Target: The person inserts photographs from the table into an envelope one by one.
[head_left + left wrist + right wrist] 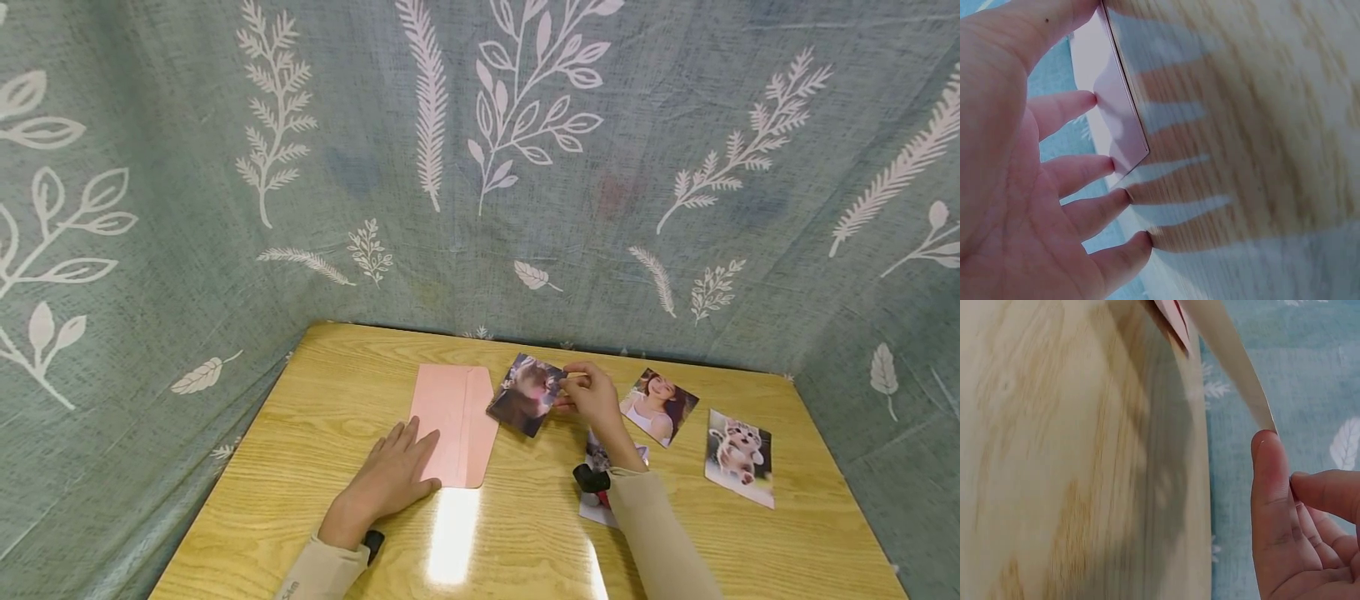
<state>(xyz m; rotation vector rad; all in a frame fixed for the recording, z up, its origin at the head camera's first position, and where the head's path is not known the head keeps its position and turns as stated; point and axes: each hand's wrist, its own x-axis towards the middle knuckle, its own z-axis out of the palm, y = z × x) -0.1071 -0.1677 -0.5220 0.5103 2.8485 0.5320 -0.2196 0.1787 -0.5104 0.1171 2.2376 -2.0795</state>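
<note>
A pink envelope (442,400) lies on the wooden table, its flap side to the right. My left hand (393,471) rests with spread, fairly straight fingers on its lower left part. In the left wrist view, the fingertips of that hand (1041,175) touch the envelope (1113,109) and the table beside it. My right hand (596,400) pinches a photo print (525,392) of a furry animal by its right edge, tilted above the table; its lower left corner overlaps the envelope's flap. The right wrist view shows the print (1235,356) edge-on, with fingers (1270,487) at its end.
To the right lie a portrait photo (652,412) of a person and a photo (738,454) of a spotted cub. Another photo (596,510) is partly hidden under my right forearm. A patterned green cloth (450,275) hangs behind the wooden table (337,367) and at both sides.
</note>
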